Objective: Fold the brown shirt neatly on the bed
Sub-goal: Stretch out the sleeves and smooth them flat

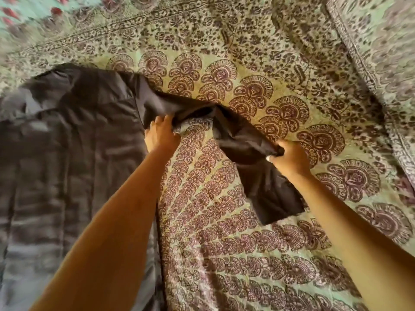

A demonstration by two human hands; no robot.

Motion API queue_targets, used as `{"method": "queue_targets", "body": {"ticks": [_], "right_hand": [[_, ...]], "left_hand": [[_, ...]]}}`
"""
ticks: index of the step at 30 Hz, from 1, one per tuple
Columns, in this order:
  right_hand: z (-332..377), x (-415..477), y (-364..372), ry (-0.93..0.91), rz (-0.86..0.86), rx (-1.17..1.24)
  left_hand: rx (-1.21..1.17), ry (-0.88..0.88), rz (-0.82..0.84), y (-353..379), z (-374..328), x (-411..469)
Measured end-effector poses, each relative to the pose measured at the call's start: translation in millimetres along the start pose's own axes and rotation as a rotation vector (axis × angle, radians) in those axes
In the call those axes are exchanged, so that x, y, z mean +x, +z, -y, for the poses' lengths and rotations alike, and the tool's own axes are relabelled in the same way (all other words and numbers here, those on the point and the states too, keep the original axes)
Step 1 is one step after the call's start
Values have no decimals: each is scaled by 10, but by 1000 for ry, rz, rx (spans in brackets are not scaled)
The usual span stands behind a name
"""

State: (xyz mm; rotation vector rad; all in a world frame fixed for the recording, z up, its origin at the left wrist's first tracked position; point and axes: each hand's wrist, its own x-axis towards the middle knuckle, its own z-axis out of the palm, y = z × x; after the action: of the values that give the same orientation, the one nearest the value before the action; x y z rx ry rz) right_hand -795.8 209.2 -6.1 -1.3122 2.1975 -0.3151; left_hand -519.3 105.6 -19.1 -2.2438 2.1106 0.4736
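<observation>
**Holding the sleeve between two hands**

Reaching forward over the bed (224, 243) with both forearms bare and nearly straight. Gripping the sleeve (238, 140) near its shoulder end with the left hand (161, 135), fingers curled into the cloth. Clutching the same sleeve further out with the right hand (289, 158), fist tight, cuff end drooping below the wrist. Held raised and rumpled between the two hands. Left of the left hand: the body of the brown shirt (67, 142), spread flat and running out of view at the near edge. Beyond and right of the right hand: open patterned bedcover.
</observation>
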Motion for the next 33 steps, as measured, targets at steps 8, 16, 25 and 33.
{"method": "queue_targets", "body": {"ticks": [8,16,25,33], "right_hand": [[-331,174,-822,-502,-595,-354],[-819,191,-333,-315,-184,-463],[500,885,172,-388,-243,-255],[648,1420,418,-148,-312,-258]], "left_hand": [[-98,130,-185,-25,4,99],[-30,269,195,185,13,54],[-641,147,45,-107,63,374],[-72,-61,32,-53,544,1098]]}}
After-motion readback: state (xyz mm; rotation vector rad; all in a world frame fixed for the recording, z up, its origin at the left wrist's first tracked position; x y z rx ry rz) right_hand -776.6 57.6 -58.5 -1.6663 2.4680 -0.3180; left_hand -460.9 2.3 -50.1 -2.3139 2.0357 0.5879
